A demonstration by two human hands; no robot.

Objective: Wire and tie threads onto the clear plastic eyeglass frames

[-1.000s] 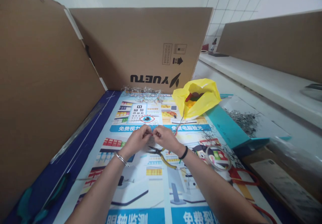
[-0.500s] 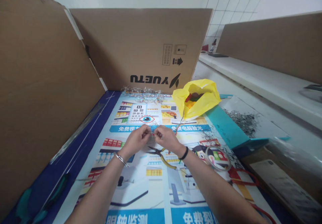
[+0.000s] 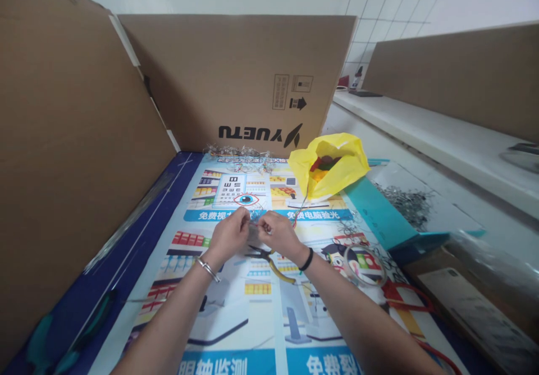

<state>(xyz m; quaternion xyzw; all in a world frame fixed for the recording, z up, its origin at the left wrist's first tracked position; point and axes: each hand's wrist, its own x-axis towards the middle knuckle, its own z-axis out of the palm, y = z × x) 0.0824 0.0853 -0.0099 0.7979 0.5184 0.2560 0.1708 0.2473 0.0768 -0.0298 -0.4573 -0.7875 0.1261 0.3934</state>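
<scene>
My left hand [image 3: 230,231] and my right hand [image 3: 278,230] meet over the middle of the printed poster, thumbs and fingers pinched. Between their fingertips is a thin wire [image 3: 255,222], small and blurred, with a hint of blue and pink; its ends are mostly hidden. Just below the hands lie pliers [image 3: 281,274] with yellow handles and dark jaws, touched by neither hand. A yellow bag [image 3: 349,175] stands open beyond my right hand, with red, orange and dark things inside.
Tangled wire bits [image 3: 240,153] lie along the back cardboard wall [image 3: 189,77]. On the right are a clear tape roll [image 3: 364,265], red-handled scissors [image 3: 410,297], a teal box flap [image 3: 379,212] and a heap of metal bits [image 3: 402,204]. Teal-handled tools [image 3: 86,330] rest at front left.
Both hands stay in nearly the same place, still pinched together. The left wrist has shifted slightly to the right, and the fingers of the right hand have turned a little. Pliers and bag are unmoved.
</scene>
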